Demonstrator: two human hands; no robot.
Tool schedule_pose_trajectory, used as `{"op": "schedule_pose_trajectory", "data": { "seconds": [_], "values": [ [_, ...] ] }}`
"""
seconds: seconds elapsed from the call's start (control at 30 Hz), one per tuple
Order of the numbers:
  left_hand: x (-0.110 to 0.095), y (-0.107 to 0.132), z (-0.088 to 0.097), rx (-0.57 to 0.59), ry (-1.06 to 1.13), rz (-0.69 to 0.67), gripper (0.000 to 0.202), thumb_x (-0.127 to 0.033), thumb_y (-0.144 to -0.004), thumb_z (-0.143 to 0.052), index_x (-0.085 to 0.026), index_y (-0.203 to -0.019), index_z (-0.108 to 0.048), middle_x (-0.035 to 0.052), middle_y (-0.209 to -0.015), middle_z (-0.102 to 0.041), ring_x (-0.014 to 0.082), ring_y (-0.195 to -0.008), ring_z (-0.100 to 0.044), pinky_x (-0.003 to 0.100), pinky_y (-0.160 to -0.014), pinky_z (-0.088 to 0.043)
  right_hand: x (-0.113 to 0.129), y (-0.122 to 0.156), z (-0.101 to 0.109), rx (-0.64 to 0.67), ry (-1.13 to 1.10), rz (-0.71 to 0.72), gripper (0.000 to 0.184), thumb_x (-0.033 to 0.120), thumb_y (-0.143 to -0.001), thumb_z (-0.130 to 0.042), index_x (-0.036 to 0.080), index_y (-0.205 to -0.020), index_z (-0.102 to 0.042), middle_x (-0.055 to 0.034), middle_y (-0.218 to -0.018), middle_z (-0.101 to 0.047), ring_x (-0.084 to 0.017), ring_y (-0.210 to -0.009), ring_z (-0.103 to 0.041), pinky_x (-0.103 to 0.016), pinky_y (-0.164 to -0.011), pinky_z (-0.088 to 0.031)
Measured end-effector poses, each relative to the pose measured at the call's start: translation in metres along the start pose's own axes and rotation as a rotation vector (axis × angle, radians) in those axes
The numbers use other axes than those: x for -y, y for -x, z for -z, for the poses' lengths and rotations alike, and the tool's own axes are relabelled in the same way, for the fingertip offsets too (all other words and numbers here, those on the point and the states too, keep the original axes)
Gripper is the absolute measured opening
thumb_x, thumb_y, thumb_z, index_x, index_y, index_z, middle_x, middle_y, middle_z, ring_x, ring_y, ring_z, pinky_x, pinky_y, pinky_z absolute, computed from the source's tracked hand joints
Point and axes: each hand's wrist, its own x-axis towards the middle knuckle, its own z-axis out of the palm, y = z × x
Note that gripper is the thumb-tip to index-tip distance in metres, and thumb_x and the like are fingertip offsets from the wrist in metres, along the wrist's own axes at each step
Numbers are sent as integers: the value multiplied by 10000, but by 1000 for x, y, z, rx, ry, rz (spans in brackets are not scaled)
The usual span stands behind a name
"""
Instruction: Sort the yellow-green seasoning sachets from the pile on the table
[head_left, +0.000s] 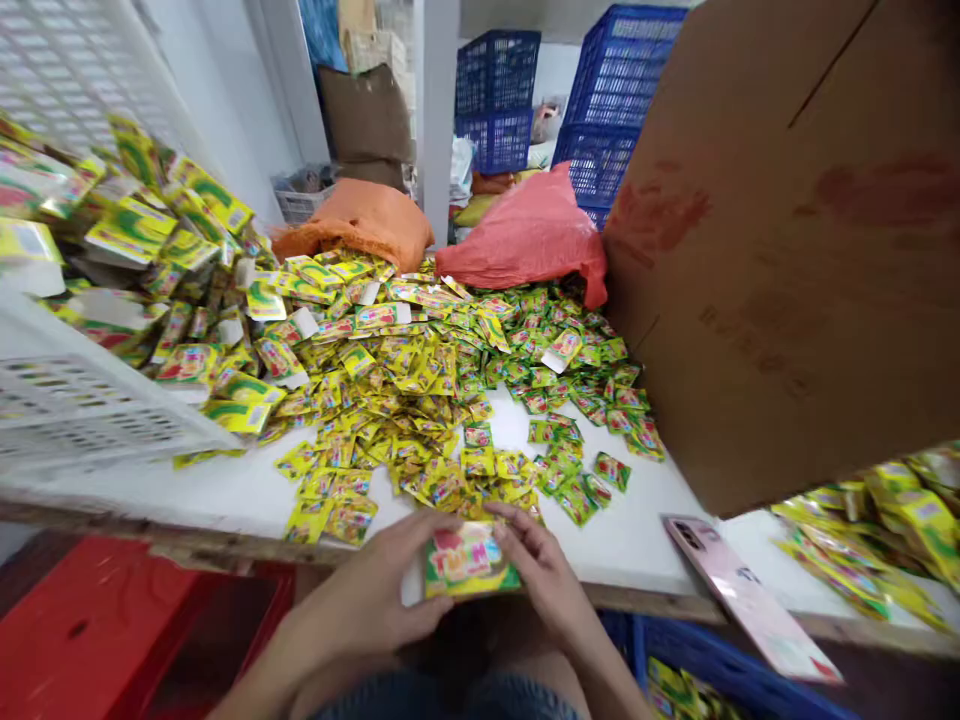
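Yellow box (471, 562), near side: left hand (382, 590) and right hand (546, 572), half-closed, hold it; squeeze lightly, its blurred left end may be open.

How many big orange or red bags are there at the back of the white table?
2: the orange bag at the back, left of centre, and the red bag to its right, beside the large cardboard box. Others may be hidden behind that box.

Yellow-green box (471, 568), pink phone (750, 598)
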Motion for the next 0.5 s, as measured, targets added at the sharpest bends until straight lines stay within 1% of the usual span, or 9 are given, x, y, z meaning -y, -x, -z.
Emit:
{"op": "schedule_pose_trajectory", "data": {
  "seconds": [0.1,0.2,0.23,0.27,0.33,0.37,0.4,0.47,0.5],
  "values": [
    [10,-2,-14,-140,266,-51,629,-162,-659,-660,-302,-1205,-380,58,-1228,-490,235,-1114,-474,368,-934,-387,-10,3,-3,-88,-160,-47,300,390,-670,-700,197,-883,-616,-1,-790,-663,-178,-748,-612,-254,-620,-461],
    [21,-11,-34,-353,658,-118,781,-261,-599,-733,-289,-1254,-307,89,-1266,-465,267,-1152,-451,379,-930,-397,-23,5,-19,-214,-346,-57,324,420,-684,-678,220,-918,-578,-9,-870,-659,-189,-814,-612,-274,-658,-468],
    [26,-16,-42,-421,784,-106,795,-294,-591,-741,-270,-1260,-313,102,-1253,-481,278,-1139,-466,384,-919,-407,-27,5,-26,-226,-376,-50,325,431,-696,-663,230,-931,-563,-10,-898,-656,-189,-839,-609,-278,-674,-468],
    [31,-20,-48,-480,888,-62,766,-318,-602,-733,-244,-1256,-341,113,-1218,-515,281,-1102,-500,384,-897,-425,-31,3,-33,-207,-368,-35,322,439,-712,-643,237,-945,-552,-12,-927,-651,-188,-864,-603,-281,-692,-466],
    [42,-30,-57,-599,1005,68,622,-321,-654,-695,-186,-1204,-437,115,-1104,-595,261,-998,-573,368,-852,-454,-36,-4,-41,-98,-227,17,305,449,-744,-602,239,-958,-547,-18,-973,-638,-184,-893,-589,-283,-717,-457],
    [48,-34,-59,-665,1028,115,553,-311,-670,-684,-165,-1163,-482,107,-1042,-625,246,-950,-597,357,-837,-461,-36,-11,-40,-48,-95,54,295,461,-758,-577,227,-936,-560,-24,-966,-638,-184,-878,-586,-282,-714,-453],
    [55,-37,-58,-727,1037,137,504,-303,-672,-682,-150,-1123,-518,94,-981,-648,232,-909,-613,346,-827,-465,-34,-21,-36,-37,82,99,302,484,-768,-546,212,-894,-577,-30,-924,-642,-182,-836,-586,-279,-695,-450],
    [70,-41,-52,-820,1031,134,468,-299,-649,-699,-134,-1063,-556,65,-867,-671,206,-827,-634,328,-801,-473,-26,-48,-18,-120,469,186,370,536,-772,-488,185,-795,-599,-36,-787,-638,-180,-721,-574,-280,-644,-436],
    [77,-41,-47,-859,1017,126,467,-301,-633,-710,-130,-1043,-564,51,-815,-674,193,-779,-640,319,-779,-478,-20,-63,-6,-203,648,216,402,557,-773,-458,182,-774,-604,-36,-737,-627,-181,-685,-562,-285,-634,-426]
  ]
}}
